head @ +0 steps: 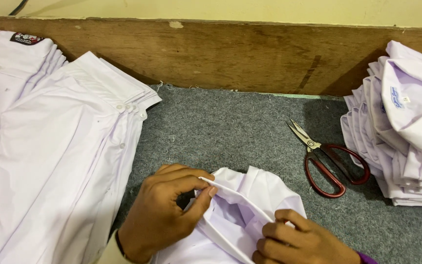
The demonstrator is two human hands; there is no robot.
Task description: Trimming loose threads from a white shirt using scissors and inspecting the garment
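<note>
Grey felt mat (230, 132) covers the work surface, taken here as the landmark. Behind it, a brown wooden board (230, 54) runs along the wall. Over the mat's left side lies a big spread of white shirts (50, 161), button plackets facing the mat's centre; one more folded white shirt with a red-black badge (6, 54) sits at the far left corner. On the mat's right edge, a stack of folded white shirts (401, 142), collars up, small blue label on top one. Near edge of the mat, centre: white shirt collar (242, 215), part of a shirt being handled, lying on the mat. Left hand (164, 215) pinches the collar's upper edge between thumb and forefinger, other fingers curled. Right hand (304, 242) grips the collar's lower fold, fingers bent over the cloth, thumb hidden. Red-handled scissors (326, 159) lie on the mat between the collar and the right stack, blades nearly closed, pointing toward the board, touching neither hand.
</note>
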